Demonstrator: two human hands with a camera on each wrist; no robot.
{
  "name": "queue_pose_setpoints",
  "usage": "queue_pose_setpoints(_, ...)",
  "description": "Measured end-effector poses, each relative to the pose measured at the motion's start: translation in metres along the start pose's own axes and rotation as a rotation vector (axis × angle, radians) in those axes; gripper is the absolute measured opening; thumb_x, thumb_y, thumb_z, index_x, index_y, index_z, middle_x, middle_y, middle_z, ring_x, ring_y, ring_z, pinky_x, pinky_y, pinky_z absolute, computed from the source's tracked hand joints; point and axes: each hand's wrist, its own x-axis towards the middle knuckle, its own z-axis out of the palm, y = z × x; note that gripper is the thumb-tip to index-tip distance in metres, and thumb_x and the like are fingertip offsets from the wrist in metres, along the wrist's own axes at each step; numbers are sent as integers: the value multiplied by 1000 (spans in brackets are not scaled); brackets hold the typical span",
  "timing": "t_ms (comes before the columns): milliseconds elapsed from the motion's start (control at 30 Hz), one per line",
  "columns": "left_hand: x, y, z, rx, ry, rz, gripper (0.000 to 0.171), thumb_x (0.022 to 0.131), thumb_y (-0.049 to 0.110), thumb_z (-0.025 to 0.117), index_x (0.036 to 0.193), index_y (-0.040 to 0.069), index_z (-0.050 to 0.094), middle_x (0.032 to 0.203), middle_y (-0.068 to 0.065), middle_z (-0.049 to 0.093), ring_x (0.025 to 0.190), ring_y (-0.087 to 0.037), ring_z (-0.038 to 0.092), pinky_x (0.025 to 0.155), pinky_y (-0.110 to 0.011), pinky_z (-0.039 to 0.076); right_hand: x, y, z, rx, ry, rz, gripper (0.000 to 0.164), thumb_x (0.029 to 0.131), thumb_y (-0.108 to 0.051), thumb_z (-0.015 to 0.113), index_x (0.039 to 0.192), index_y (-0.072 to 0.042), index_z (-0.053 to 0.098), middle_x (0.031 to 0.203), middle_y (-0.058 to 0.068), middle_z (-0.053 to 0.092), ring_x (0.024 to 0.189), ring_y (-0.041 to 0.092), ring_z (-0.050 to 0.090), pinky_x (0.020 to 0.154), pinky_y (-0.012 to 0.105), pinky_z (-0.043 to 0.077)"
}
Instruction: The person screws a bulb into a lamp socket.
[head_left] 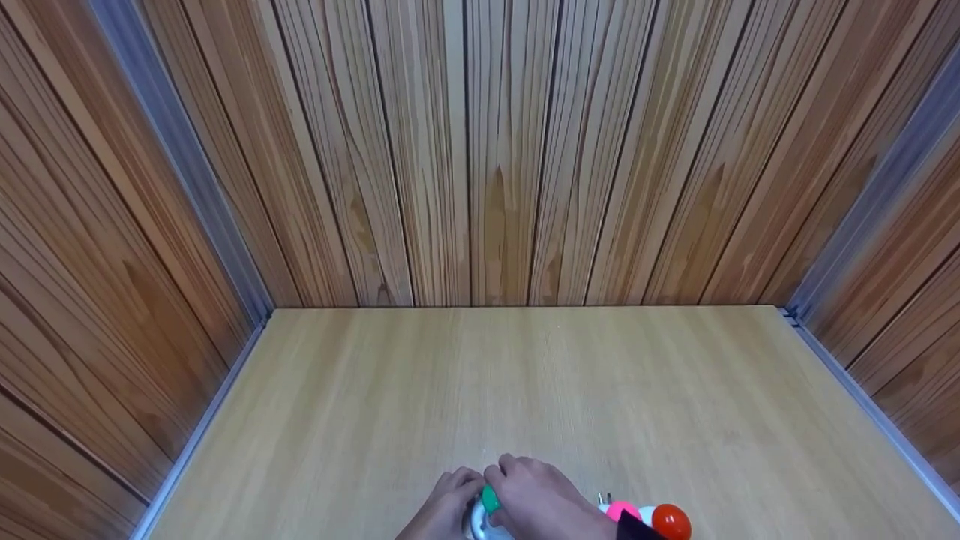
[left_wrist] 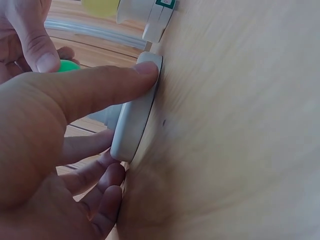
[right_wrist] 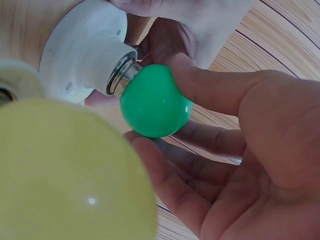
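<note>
A white round lamp holder point(right_wrist: 102, 62) sits on the tabletop, its socket facing the green light bulb point(right_wrist: 155, 102). My left hand point(head_left: 444, 502) grips the holder's base; in the left wrist view its thumb lies on the rim point(left_wrist: 135, 120) and the other fingers are at the far side. With thumb and fingers, my right hand point(head_left: 536, 499) pinches the green bulb's round glass. The bulb's metal cap is at the socket mouth, part of the metal still showing. From above, both hands cover most of the holder.
Right of my hands are a red bulb point(head_left: 671, 522) and a pink bulb point(head_left: 622, 511), near two small metal prongs point(head_left: 604, 497). A yellow bulb point(right_wrist: 65, 175) fills the right wrist view's lower left. Wood-panelled walls point(head_left: 495, 150) enclose the table point(head_left: 525, 375).
</note>
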Motion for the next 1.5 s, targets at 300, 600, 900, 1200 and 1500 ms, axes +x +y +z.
queue_pose_setpoints(300,-1,0,0,-22,-7,32,77,73,35,86,140,14,55,125,10,49,112,0,37,99,-18,43,-1,1,-2,23,-40,1,45,87,-45,71,120,-15,63,109,1,66,91,12,61,82,25,55)
queue_pose_setpoints(600,-2,3,-2,7,-13,-11,77,71,41,87,138,18,56,119,14,50,110,-1,40,97,-19,43,-4,9,-3,126,-25,-82,40,84,-31,77,119,-19,63,99,-5,64,80,3,51,75,18,51)
queue_pose_setpoints(900,-3,1,1,45,26,52,65,71,37,87,129,22,61,117,13,52,108,1,41,94,-18,43,-7,1,2,-5,70,-39,39,85,-46,73,100,-11,62,81,-3,61,70,6,51,63,17,44)
queue_pose_setpoints(1200,-3,-2,2,33,20,54,69,70,36,88,132,24,58,118,14,50,109,2,40,94,-17,41,-7,4,3,8,32,-26,43,88,-52,68,105,-14,60,84,-3,60,71,7,50,64,18,45)
queue_pose_setpoints(1500,-6,-1,2,105,43,82,70,69,45,87,131,31,58,120,11,53,111,-2,40,95,-22,42,-17,14,0,164,102,-117,53,85,-38,77,132,-24,57,116,-1,65,98,11,61,80,26,57)
